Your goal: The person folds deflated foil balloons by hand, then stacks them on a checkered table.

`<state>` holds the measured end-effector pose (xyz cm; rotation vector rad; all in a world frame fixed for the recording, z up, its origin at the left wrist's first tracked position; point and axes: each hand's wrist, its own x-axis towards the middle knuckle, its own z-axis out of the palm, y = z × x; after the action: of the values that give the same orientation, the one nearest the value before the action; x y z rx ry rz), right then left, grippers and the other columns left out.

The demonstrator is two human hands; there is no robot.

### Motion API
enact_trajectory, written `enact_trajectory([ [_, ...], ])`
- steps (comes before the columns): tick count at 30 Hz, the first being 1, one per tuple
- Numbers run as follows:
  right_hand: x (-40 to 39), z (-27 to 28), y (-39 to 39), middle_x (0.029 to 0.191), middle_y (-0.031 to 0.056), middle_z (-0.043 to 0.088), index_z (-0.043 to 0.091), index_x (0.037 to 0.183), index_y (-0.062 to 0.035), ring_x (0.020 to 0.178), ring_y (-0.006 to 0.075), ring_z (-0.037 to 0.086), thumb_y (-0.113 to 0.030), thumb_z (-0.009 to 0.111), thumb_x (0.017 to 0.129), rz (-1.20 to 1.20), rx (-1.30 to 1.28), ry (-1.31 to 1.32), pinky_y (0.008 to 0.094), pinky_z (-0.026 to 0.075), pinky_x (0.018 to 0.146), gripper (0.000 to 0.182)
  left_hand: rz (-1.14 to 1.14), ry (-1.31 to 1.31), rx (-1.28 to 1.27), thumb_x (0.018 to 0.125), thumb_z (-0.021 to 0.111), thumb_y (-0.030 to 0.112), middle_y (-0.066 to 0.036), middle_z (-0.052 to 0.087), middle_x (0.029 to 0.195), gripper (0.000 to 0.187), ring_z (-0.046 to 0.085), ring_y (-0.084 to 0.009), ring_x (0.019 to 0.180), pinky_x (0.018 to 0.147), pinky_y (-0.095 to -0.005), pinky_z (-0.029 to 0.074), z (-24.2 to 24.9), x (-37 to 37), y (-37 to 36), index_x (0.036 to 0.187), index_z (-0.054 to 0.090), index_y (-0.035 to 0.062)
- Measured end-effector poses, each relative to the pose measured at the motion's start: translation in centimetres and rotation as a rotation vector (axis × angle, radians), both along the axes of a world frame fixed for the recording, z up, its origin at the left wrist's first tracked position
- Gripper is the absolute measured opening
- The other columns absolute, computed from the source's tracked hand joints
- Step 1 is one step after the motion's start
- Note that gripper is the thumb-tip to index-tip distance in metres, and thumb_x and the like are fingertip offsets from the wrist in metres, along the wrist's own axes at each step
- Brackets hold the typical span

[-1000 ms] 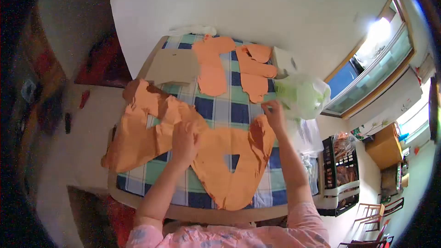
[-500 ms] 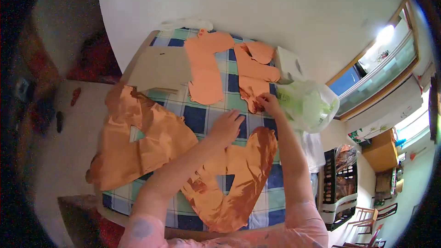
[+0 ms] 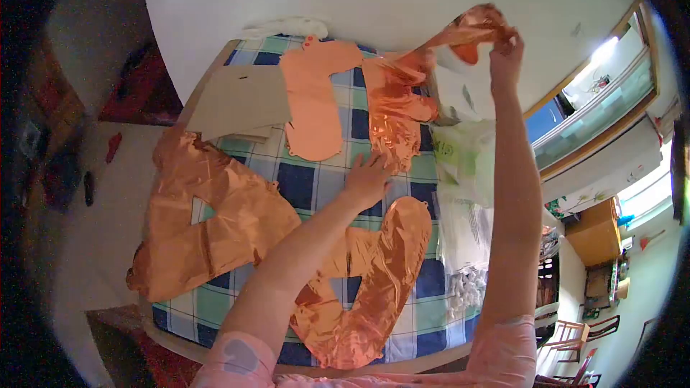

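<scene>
My right hand [image 3: 507, 63] is raised at the upper right, its fingers closed on one end of a rose-gold foil balloon [image 3: 399, 93]. That end is lifted off the table and pulled to the right, while the creased lower part rests on the cloth. My left hand [image 3: 368, 181] lies with fingers spread at the balloon's lower edge, touching or very near it. Just left is a flat, matte foil balloon [image 3: 316, 104]. A crinkled, A-shaped foil balloon [image 3: 237, 215] lies at the left. Another foil balloon [image 3: 392, 280] lies near my body, partly hidden by my left forearm.
A checked cloth [image 3: 295, 183] covers the table. Beige cardboard sheets [image 3: 244, 104] lie at the back left. Along the right edge are a pale green plastic bag [image 3: 463, 154] and clear plastic packaging [image 3: 463, 237]. A black crate [image 3: 550, 273] stands beyond, partly behind my right arm.
My right hand has risen up and to the right, drawing the balloon's end off the table. My left hand has moved slightly right, to the balloon's lower edge.
</scene>
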<state>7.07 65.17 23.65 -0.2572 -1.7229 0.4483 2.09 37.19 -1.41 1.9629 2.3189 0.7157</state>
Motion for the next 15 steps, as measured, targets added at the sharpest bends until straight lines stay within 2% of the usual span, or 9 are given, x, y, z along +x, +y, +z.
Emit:
enact_trajectory([
  [1, 0.6, 2.1, -2.8, 0.102, 0.0083, 0.058, 0.031, 0.135, -0.0047, 0.093, 0.0133, 0.055, 0.004, 0.051, 0.083, -0.003, -0.127, 0.016, 0.0262, 0.046, 0.078, 0.056, -0.007, 0.001, -0.014, 0.087, 0.055, 0.032, -0.011, 0.041, 0.139, 0.046, 0.031, -0.0268, 0.133, 0.108, -0.0526, 0.023, 0.1, 0.0, 0.0, 0.129, 0.049, 0.0134],
  [3, 0.7, 3.2, -4.4, 0.093, 0.0093, 0.064, 0.047, 0.126, -0.0034, 0.085, 0.0136, 0.059, -0.005, 0.057, 0.084, -0.051, -0.006, 0.112, 0.0275, 0.047, 0.073, 0.043, -0.009, 0.019, -0.040, 0.087, 0.055, 0.032, -0.011, 0.040, 0.139, 0.047, 0.031, -0.0269, 0.133, 0.107, -0.0527, 0.023, -0.2, -0.1, 0.4, 0.130, 0.048, 0.0135],
  [6, 3.3, 2.4, -5.2, 0.085, 0.0152, 0.066, 0.061, 0.103, -0.0081, 0.085, 0.0308, 0.064, -0.021, 0.058, 0.087, -0.470, 0.120, -0.364, 0.0390, 0.050, 0.069, 0.021, -0.007, 0.041, 0.019, 0.087, 0.054, 0.033, -0.014, 0.041, 0.139, 0.049, 0.034, -0.0317, 0.130, 0.105, -0.0534, 0.026, -1.1, 0.0, 0.6, 0.131, 0.047, 0.0144],
  [7, 3.7, 1.7, -7.7, 0.074, 0.0088, 0.066, 0.068, 0.089, -0.0022, 0.067, 0.0163, 0.062, -0.018, 0.061, 0.085, -0.492, 0.125, -0.357, 0.0337, 0.048, 0.062, 0.018, -0.003, 0.052, 0.060, 0.086, 0.054, 0.034, -0.016, 0.041, 0.138, 0.049, 0.036, -0.0341, 0.128, 0.104, -0.0537, 0.028, -1.1, -0.1, 0.6, 0.131, 0.047, 0.0148],
  [8, 4.4, 1.2, -9.8, 0.080, 0.0088, 0.067, 0.068, 0.089, -0.0034, 0.068, 0.0223, 0.062, -0.016, 0.064, 0.082, -0.583, 0.196, -0.519, 0.0350, 0.049, 0.064, 0.015, 0.007, 0.071, 0.083, 0.086, 0.055, 0.033, -0.016, 0.042, 0.137, 0.050, 0.037, -0.0343, 0.127, 0.104, -0.0534, 0.028, -0.8, 0.0, 0.3, 0.131, 0.047, 0.0139],
  [9, 5.4, -0.9, -9.3, 0.082, 0.0083, 0.067, 0.068, 0.085, -0.0050, 0.074, 0.0261, 0.061, -0.013, 0.066, 0.078, -0.478, 0.430, -0.451, 0.0348, 0.048, 0.069, 0.011, 0.017, 0.088, 0.105, 0.086, 0.055, 0.033, -0.017, 0.043, 0.135, 0.050, 0.038, -0.0345, 0.126, 0.103, -0.0531, 0.029, -0.5, 0.2, 0.0, 0.131, 0.047, 0.0129],
  [10, 6.4, -1.5, -11.7, 0.097, 0.0060, 0.065, 0.066, 0.090, -0.0108, 0.093, 0.0293, 0.057, -0.013, 0.066, 0.075, -0.466, 0.423, -0.614, 0.0401, 0.045, 0.077, 0.015, 0.028, 0.105, 0.125, 0.086, 0.056, 0.032, -0.018, 0.044, 0.134, 0.051, 0.038, -0.0347, 0.125, 0.102, -0.0529, 0.030, -0.1, 0.4, -0.4, 0.131, 0.046, 0.0120],
  [11, 7.1, -3.0, -13.3, 0.102, 0.0092, 0.063, 0.064, 0.094, -0.0090, 0.094, 0.0303, 0.057, -0.012, 0.065, 0.075, -0.336, 0.564, -0.498, 0.0412, 0.044, 0.079, 0.019, 0.046, 0.071, 0.124, 0.085, 0.057, 0.029, -0.016, 0.044, 0.133, 0.050, 0.038, -0.0330, 0.126, 0.103, -0.0523, 0.029, 0.6, 0.9, -1.4, 0.130, 0.047, 0.0115],
  [15, 11.6, -9.3, -20.9, 0.109, 0.0146, 0.062, 0.060, 0.108, -0.0032, 0.104, 0.0359, 0.055, -0.011, 0.062, 0.084, -0.018, 0.180, -0.735, 0.0439, 0.045, 0.089, 0.025, 0.024, -0.069, 0.140, 0.082, 0.059, 0.020, -0.014, 0.048, 0.127, 0.045, 0.040, -0.0311, 0.124, 0.103, -0.0491, 0.031, 4.3, 2.7, -10.4, 0.124, 0.051, 0.0083],
])
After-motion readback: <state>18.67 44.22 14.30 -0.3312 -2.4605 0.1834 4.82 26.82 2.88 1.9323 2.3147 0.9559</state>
